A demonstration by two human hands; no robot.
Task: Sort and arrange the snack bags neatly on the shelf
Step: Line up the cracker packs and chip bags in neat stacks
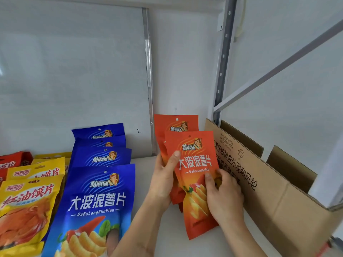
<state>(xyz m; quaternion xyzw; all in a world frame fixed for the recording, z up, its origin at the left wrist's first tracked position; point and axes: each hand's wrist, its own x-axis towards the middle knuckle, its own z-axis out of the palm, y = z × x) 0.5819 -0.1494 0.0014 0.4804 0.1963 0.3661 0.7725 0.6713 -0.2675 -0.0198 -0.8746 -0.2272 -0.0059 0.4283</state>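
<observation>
Orange bags (197, 164) sit pinched between left hand (164, 175) fingers and right hand (224, 197) fingers.

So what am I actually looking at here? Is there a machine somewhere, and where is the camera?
There is no machine here. A person works with two bare hands, and the single picture comes from a camera worn on their head, looking forward and down. The left hand and the right hand together hold a small bunch of orange snack bags, upright, fingers curled over the front one. They stand on a white shelf. To the left is a row of blue snack bags, one overlapping the next, then yellow snack bags and, at the far edge, red bags. On the right stands an open cardboard box with printed writing on its side.
</observation>
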